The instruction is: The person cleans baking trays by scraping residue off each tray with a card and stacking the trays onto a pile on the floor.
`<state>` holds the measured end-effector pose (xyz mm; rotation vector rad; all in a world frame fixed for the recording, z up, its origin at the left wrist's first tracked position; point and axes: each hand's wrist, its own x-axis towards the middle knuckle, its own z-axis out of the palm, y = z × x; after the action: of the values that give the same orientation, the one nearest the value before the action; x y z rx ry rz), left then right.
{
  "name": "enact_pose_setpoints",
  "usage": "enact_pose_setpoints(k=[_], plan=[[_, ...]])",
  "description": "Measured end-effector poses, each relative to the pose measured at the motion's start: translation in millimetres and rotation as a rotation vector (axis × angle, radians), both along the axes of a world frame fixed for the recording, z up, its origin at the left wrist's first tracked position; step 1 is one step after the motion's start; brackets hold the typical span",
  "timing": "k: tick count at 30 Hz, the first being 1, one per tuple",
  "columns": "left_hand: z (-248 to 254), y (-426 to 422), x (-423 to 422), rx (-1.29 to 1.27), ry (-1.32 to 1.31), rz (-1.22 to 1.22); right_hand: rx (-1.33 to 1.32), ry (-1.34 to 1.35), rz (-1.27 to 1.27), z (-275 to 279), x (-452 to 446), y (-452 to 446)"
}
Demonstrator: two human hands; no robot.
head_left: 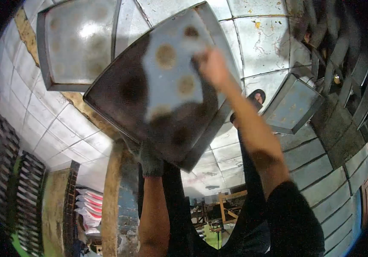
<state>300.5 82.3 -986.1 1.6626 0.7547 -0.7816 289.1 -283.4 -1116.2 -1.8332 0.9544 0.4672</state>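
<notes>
A large metal baking tray [167, 81] is tilted in front of me, its grey inner face marked with round brown spots and partly in dark shadow. My left hand [151, 160], in a dark grey glove, grips the tray's lower edge; its fingers are partly hidden behind the tray. Over the upper right part of the tray's face, my right hand [213, 66] is closed and blurred. A small dark patch shows at its fingertips, but I cannot make out what it is.
A second spotted tray [81, 43] lies at upper left, and a smaller tray [293, 105] is at right on the tiled floor [261, 38]. Dark metal racks [342, 55] stand at upper right. Red-and-white packs [89, 205] are stacked at lower left. A sandalled foot [257, 97] shows nearby.
</notes>
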Motion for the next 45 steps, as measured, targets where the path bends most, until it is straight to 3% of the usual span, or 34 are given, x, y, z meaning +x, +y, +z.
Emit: enact_pose_setpoints(k=[2,3,4,6,8,9,10,11,12,13,14,15,16,17,18,19,20,22,24,25,26,29,31,32,34,38,42,44,45], plan=[[-1,-6,-10,0.059,-0.102,-0.140,0.093,0.154,0.207,77,-40,92],[5,-22,-8,-0.026,-0.106,-0.074,-0.059,-0.216,0.356,109,-79,131],[13,-40,-2,-0.108,-0.110,-0.012,0.082,-0.215,0.395,124,-104,150],[24,-74,16,-0.271,-0.131,0.114,-0.182,-0.134,0.274,69,-173,163],[34,-87,24,-0.333,-0.131,0.172,-0.367,-0.041,0.087,12,-169,91],[39,-89,26,-0.273,-0.072,0.152,-0.272,0.160,-0.042,-3,-149,54],[40,-89,27,-0.215,-0.014,0.128,-0.450,-0.027,-0.043,-44,-158,28],[36,-86,27,-0.215,-0.015,0.118,-0.432,-0.010,-0.080,-62,-155,4],[33,-83,28,-0.032,-0.155,-0.226,-0.412,-0.004,-0.115,-66,-147,-13],[43,-90,27,0.060,-0.219,-0.401,-0.406,-0.010,-0.121,-58,-144,-13],[55,-107,29,0.162,-0.290,-0.566,-0.257,0.105,-0.094,-46,-144,-14],[73,-129,28,0.008,-0.201,-0.235,-0.118,0.215,-0.063,-32,-142,-19],[88,-158,20,-0.077,-0.157,-0.075,-0.128,0.121,-0.073,-23,-152,8],[102,-187,13,-0.156,-0.119,0.092,0.291,0.124,-0.213,15,-146,26],[112,-220,-1,0.167,-0.259,-0.063,0.228,-0.026,-0.091,52,-149,55],[118,-221,-10,0.319,-0.347,-0.138,0.385,-0.213,-0.139,80,-156,87],[125,-222,-18,0.486,-0.424,-0.205,0.420,-0.080,-0.040,151,-141,86],[105,-163,-43,0.134,-0.406,-0.295,0.418,-0.312,0.195,198,-158,102],[141,-194,-31,0.160,-0.487,-0.335,0.515,-0.060,0.097,258,-141,49],[165,-212,-29,0.210,-0.522,-0.375,0.216,-0.292,-0.054,255,-163,49],[190,-229,-29,0.264,-0.556,-0.411,0.361,-0.101,-0.322,272,-157,16],[249,-269,-28,0.425,-0.667,-0.507,0.195,-0.232,-0.756,237,-189,-51],[258,-252,-48,0.284,-0.636,-0.503,0.164,-0.238,-0.999,255,-166,-98],[278,-264,-42,0.224,-0.706,-0.628,0.202,-0.188,-1.139,277,-147,-122],[314,-279,-32,0.126,-0.950,-0.917,0.166,-0.293,-1.218,329,-109,-147],[356,-290,0,-0.048,-1.375,-1.297,-0.011,-0.650,-1.021,406,-41,-148],[378,-251,56,-0.046,-1.271,-1.217,-0.058,-0.718,-0.803,389,35,-116],[381,-218,80,0.017,-0.952,-0.795,-0.042,-0.635,-0.683,345,74,-90],[360,-188,79,0.168,-0.908,-0.635,-0.019,-0.587,-0.617,314,87,-75]])
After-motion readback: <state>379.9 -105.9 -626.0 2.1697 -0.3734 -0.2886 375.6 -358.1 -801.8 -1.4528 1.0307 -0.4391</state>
